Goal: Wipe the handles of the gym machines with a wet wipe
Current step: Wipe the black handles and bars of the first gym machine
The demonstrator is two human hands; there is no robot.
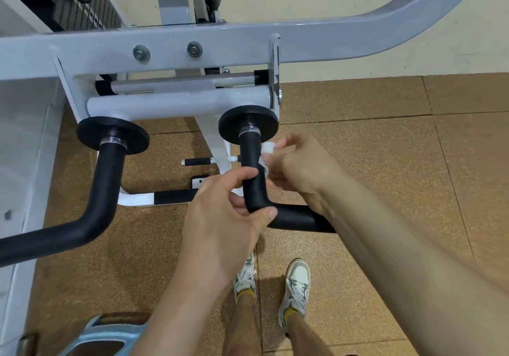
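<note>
Two black padded handles hang from the grey gym machine frame. The right handle bends at an elbow just below its black disc. My left hand grips that elbow, thumb on top and fingers around the bend. My right hand is closed on a small white wet wipe and presses it against the right side of the handle's upright part. The left handle curves away toward the lower left, untouched.
A white machine panel fills the left side. Lower foot bars lie on the brown tiled floor. My two sneakers stand below the handle. A light blue object sits at the bottom left. A cream wall is behind.
</note>
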